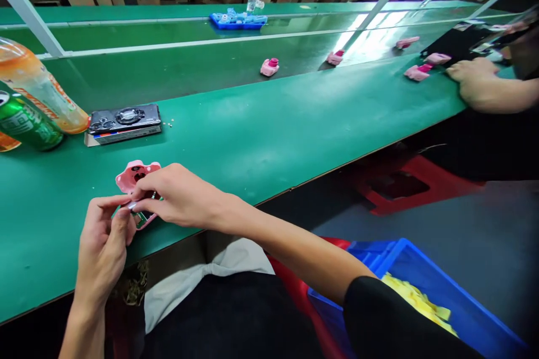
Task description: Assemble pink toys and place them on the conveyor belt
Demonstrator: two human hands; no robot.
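Observation:
An opened pink plastic casing (124,180) lies near the front edge of the green table, one half further away, the other closer. A green circuit board (138,219) shows in the nearer half, partly covered by my fingers. Above it, the fingertips of my left hand (103,230) and my right hand (177,193) meet, pinching a small silvery part (132,205) between them. What kind of part it is, I cannot make out. Both hands are closed around this spot, and the right one hides some of the casing.
Behind the casing, a black phone (126,118) rests on a small box (126,137), beside a green can (29,123) and an orange bottle (46,90). Several pink pieces (269,67) sit along the belt. A co-worker's hand (474,76) is at right; a blue crate (404,252) stands below.

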